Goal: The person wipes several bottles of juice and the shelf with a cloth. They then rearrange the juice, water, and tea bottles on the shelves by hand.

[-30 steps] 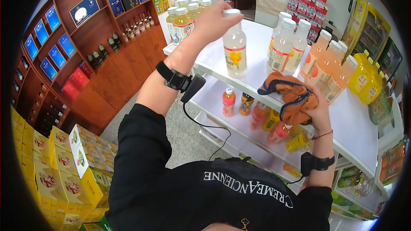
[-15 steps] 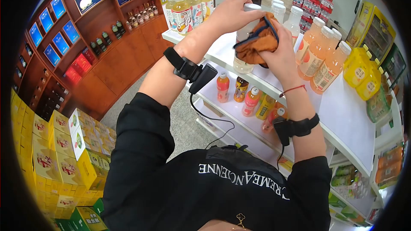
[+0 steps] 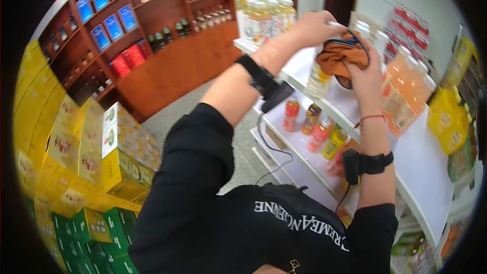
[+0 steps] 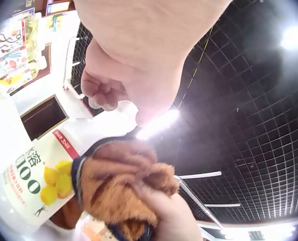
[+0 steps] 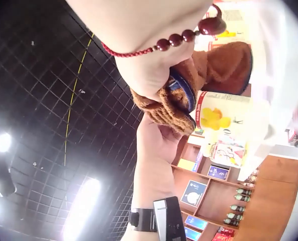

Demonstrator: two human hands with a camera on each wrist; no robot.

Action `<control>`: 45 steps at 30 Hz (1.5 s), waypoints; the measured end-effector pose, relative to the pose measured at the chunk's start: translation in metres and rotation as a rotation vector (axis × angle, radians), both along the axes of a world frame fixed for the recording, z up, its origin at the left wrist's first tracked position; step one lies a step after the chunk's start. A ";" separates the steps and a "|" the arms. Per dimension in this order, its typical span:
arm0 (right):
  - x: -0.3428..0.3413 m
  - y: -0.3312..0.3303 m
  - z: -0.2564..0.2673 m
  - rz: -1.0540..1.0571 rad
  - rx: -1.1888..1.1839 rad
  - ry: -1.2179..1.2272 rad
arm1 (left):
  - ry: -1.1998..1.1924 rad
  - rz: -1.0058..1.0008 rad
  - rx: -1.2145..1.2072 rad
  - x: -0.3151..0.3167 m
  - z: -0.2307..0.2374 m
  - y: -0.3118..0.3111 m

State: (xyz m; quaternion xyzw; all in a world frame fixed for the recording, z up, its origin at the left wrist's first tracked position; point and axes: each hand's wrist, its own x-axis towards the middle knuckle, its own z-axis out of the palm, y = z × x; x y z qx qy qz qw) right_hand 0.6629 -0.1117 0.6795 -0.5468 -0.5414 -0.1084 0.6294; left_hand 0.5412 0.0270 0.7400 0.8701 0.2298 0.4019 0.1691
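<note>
My left hand holds a clear bottle by its white cap, fingers curled round the top. The bottle has a white label with yellow fruit and a red band, and it stands near the front edge of the top shelf. My right hand grips a bunched orange-brown cloth with dark blue edging. The cloth lies against the bottle's upper side and covers part of it. In the right wrist view, a flap of cloth reaches round the bottle beside the label.
Several peach-coloured bottles stand right of my hands, with yellow jugs beyond. More bottles stand at the shelf's left end. Coloured drinks fill the lower shelf. Stacked yellow cartons are at the left.
My right hand brought the cloth from the shelf edge up and left onto the bottle. My left hand kept its hold on the cap. The head view has turned left.
</note>
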 end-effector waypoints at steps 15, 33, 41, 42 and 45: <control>0.020 0.000 -0.047 0.108 -0.422 -0.163 | -0.058 0.043 -0.013 -0.003 -0.005 -0.011; 0.017 -0.011 -0.049 0.103 -0.420 -0.240 | -0.123 0.093 -0.039 -0.001 -0.008 -0.015; 0.021 -0.026 -0.046 -0.077 -0.549 -0.521 | -0.134 0.169 0.057 0.009 -0.011 -0.019; 0.022 -0.027 -0.049 -0.094 -0.672 -0.574 | -0.139 0.159 0.035 0.008 -0.011 -0.023; 0.028 -0.037 -0.041 0.035 -0.639 -0.520 | -0.160 0.137 0.004 0.006 -0.015 -0.020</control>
